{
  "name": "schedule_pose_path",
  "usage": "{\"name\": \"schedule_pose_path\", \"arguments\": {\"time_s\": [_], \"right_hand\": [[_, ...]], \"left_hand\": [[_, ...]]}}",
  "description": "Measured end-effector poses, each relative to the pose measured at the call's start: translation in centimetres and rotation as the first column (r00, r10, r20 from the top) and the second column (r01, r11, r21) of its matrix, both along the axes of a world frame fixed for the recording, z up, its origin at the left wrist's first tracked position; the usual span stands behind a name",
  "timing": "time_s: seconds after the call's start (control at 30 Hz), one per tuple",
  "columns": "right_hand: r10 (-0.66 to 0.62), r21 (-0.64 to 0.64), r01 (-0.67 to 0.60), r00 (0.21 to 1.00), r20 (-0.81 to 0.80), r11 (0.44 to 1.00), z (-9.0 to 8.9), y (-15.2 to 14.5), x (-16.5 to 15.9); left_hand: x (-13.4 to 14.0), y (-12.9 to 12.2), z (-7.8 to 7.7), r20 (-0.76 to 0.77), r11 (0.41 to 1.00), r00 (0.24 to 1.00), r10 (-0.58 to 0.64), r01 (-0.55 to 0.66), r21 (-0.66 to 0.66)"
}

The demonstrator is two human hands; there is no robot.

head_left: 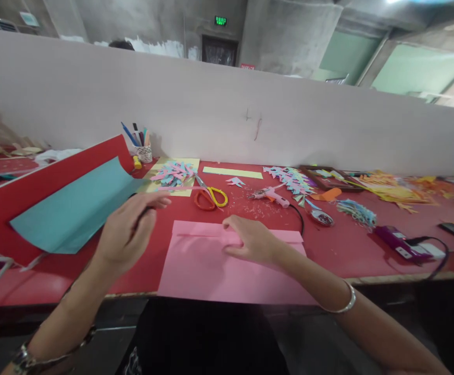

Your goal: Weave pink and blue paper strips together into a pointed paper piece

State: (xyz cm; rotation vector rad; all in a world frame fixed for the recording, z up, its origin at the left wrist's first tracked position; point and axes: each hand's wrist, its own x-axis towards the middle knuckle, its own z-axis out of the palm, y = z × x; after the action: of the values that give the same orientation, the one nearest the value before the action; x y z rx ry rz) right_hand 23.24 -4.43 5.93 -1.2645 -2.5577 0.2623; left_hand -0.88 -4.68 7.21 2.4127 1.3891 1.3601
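Observation:
A pink sheet of paper [211, 276] lies at the table's front edge, its far strip creased or folded over. Above the middle of it is my right hand [252, 239], fingers curved and thumb apart, holding nothing that I can see; whether it touches the paper is unclear. My left hand [129, 229] hovers left of the sheet, open, with its fingers stretched toward the right. Close beyond my hands are scissors [219, 197] with yellow and orange handles and a pink glue gun [272, 196]. A blue sheet [78, 208] rests on a tilted red board [0, 208] by my left hand.
Cut paper pieces [174, 173] lie on a yellow sheet, near a pen cup [144, 152]. Further right are fringed paper strips [291, 179], a spoon [323, 216], a purple power strip [401, 244] with cords, and yellow-orange paper [394, 190]. A white partition [211, 114] stands behind.

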Motion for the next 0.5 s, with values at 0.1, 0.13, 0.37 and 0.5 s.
{"name": "schedule_pose_path", "arguments": {"time_s": [0.1,0.13,0.37,0.5], "right_hand": [[0.004,-0.035,-0.002,0.999,0.053,0.999,-0.1,0.0,-0.2],[0.005,-0.036,-0.003,0.998,0.058,0.999,-0.2,0.0,-0.3],[0.069,-0.040,-0.067,0.996,0.056,0.997,-0.5,0.4,0.3],[0.053,0.028,-0.056,0.992,0.114,0.998,-1.3,0.8,1.0]], "left_hand": [[1.2,0.6,-1.0,-0.317,0.983,0.933,-0.172,0.141,-0.118],[1.6,0.8,-1.6,-0.394,0.976,0.897,-0.200,0.146,-0.162],[1.7,1.8,-4.5,-0.491,0.942,0.832,-0.258,0.104,-0.320],[0.7,2.0,-4.6,-0.496,0.924,0.825,-0.271,0.079,-0.374]]}}
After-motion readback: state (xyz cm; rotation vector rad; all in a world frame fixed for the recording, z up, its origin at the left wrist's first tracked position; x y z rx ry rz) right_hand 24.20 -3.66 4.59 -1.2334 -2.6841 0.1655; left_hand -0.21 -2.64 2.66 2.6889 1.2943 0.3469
